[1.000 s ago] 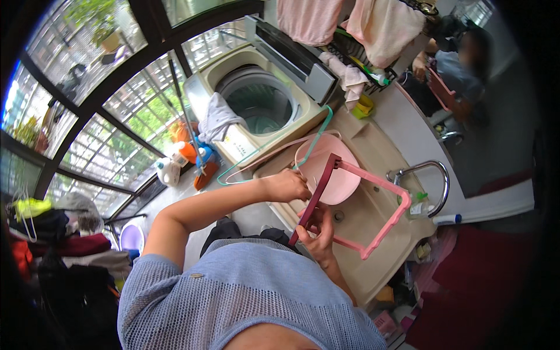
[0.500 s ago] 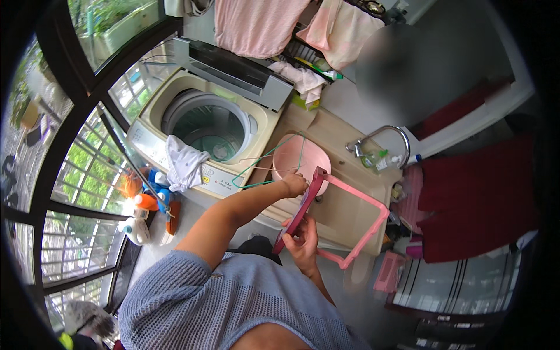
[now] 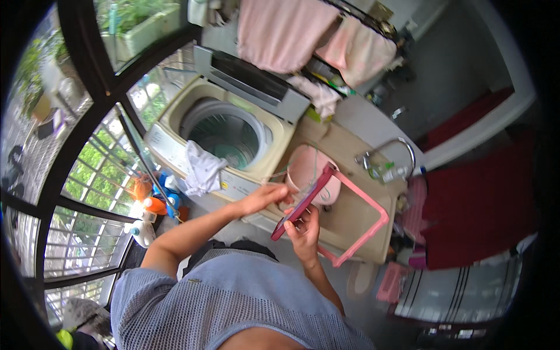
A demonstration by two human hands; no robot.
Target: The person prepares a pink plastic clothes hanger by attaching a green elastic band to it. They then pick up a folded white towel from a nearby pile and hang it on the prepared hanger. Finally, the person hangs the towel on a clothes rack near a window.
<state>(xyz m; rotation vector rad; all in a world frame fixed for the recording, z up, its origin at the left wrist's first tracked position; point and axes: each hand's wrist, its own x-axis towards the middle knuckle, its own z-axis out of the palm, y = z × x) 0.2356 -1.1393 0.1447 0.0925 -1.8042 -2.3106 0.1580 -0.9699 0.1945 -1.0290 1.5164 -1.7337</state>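
Where the right hand (image 3: 304,230) closes its fingers around the near lower corner of the pink rectangular frame (image 3: 356,219), long axis running up and away to the right over the beige sink (image 3: 364,175). Left hand (image 3: 262,198) just beside that corner, fingers loosely curled on the thin green hoop (image 3: 291,175); grip there cannot be told. Beyond, 1 pink basin (image 3: 309,169), then the open washing machine (image 3: 227,131).
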